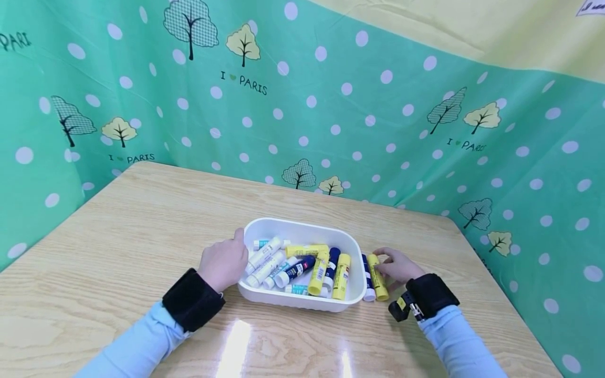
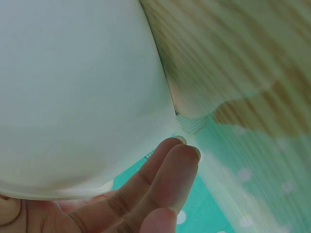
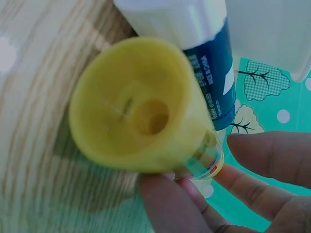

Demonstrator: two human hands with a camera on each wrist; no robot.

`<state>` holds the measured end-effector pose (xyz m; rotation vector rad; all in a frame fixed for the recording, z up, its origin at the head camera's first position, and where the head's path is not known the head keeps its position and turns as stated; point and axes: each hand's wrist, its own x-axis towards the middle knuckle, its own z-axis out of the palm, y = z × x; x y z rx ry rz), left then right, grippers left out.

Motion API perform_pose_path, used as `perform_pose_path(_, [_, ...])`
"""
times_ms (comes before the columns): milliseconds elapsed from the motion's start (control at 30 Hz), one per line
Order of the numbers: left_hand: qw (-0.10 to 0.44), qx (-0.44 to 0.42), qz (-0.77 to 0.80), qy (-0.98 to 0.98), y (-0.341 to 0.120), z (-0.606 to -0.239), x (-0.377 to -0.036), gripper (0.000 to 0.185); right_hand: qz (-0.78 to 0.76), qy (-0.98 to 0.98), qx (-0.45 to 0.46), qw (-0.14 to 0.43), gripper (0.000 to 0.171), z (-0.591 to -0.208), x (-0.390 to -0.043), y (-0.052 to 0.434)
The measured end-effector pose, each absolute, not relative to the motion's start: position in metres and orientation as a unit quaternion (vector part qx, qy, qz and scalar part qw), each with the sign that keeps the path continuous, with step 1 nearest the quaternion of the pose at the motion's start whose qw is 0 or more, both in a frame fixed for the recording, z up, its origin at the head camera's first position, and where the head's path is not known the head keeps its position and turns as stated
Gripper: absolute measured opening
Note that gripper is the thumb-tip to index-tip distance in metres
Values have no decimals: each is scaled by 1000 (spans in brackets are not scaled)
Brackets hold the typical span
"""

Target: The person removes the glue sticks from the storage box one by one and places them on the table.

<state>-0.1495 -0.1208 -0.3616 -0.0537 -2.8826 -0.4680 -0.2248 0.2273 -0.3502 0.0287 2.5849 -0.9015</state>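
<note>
A white plastic tub [image 1: 264, 227] sits mid-table and holds several glue sticks [image 1: 302, 266], yellow, blue and white. My left hand [image 1: 226, 262] rests against its left wall, thumb up by the rim. In the left wrist view the tub wall [image 2: 73, 97] fills the frame, with nearly straight fingers [image 2: 170, 170] beside it. My right hand [image 1: 397, 266] pinches a yellow glue stick [image 1: 377, 277] lying on the table just right of the tub. Close up, the yellow glue stick [image 3: 141, 111] shows its hollow end, fingers [image 3: 272, 155] curled round it. A blue-and-white glue stick [image 1: 367, 279] [image 3: 209, 73] lies against it.
The wooden table [image 1: 142, 226] is bare around the tub. A green dotted curtain [image 1: 331, 105] closes off the back and both sides close to the table's edges. Black wrist straps [image 1: 191, 300] sit on both arms.
</note>
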Motion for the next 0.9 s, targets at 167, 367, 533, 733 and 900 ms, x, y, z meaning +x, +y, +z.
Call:
perform_pose_path(167, [103,-17,-160,-982,-121,-361,-149,32,-330,923,-1,196,43,-349,-225,227])
perform_pose_path(367, [100,-15,-161,-982,-121,-361,-150,33,-333,922,-11,197,42,-347,-223,226])
perform_pose_path(533, [104,-14,-160,-982,-121,-362,-150,33,-330,923,-10,197,42,-347,-224,225])
perform_pose_path(733, [106,-16,-161,-981,-121,-362,-150,33,-323,926,-2,194,42,-348,-225,225])
perform_pose_path(900, [103,-14,-162,-981,-121,-362,-150,34,-302,938,-5,169,46,-348,-224,225])
